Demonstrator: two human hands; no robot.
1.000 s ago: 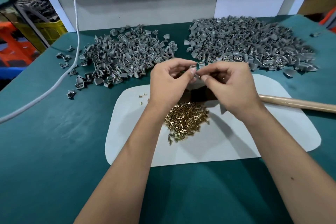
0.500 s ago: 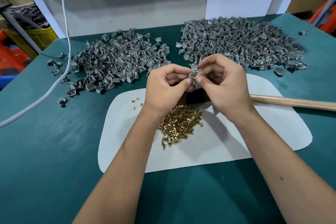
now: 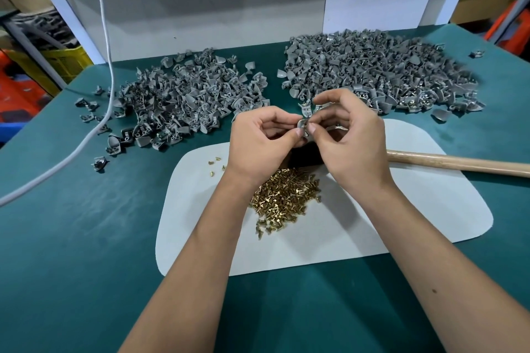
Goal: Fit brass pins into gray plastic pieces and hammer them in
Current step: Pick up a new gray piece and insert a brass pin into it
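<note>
1. A gray plastic piece (image 3: 303, 125) was held above the white mat (image 3: 401, 223), pinched between both hands.
2. The left hand (image 3: 262, 142) gripped it with thumb and fingertips; the right hand (image 3: 351, 139) pinched at it, fingers curled.
3. Brass pins (image 3: 282, 199) lay heaped on the mat below.
4. A wooden handle (image 3: 459, 163) lay to the right.
5. Two gray heaps (image 3: 183, 100) sat behind.
</note>
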